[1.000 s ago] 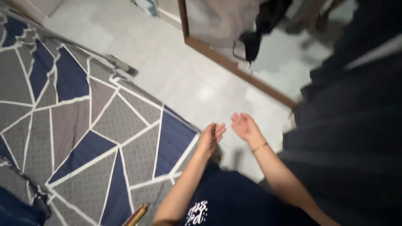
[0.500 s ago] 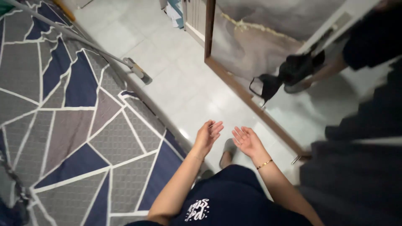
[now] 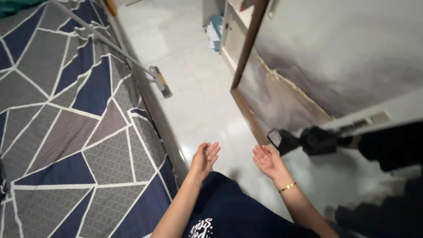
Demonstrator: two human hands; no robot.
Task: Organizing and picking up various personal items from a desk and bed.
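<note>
1. Both hands are empty: the left hand [image 3: 204, 158] and the right hand [image 3: 267, 160] are held out in front of the body, fingers spread apart and palms turned toward each other, gripping nothing and touching nothing
2. Nearest to them is the bed [image 3: 66, 132], its edge just beside the left hand, covered in a patterned sheet of grey and navy shapes with white lines; the sheet lies fairly flat as far as the view shows, though wrinkles are hard to judge
3. Nothing is being handled, so any work with the hands looks either finished or not begun (I cannot tell which)
4. Count: two hands, one gold bracelet [image 3: 287, 187] on the right wrist, one bed, one long-handled tool [image 3: 132, 59] leaning across the bed, one framed mirror [image 3: 299, 83] standing on the tiled floor [image 3: 194, 88]
</note>
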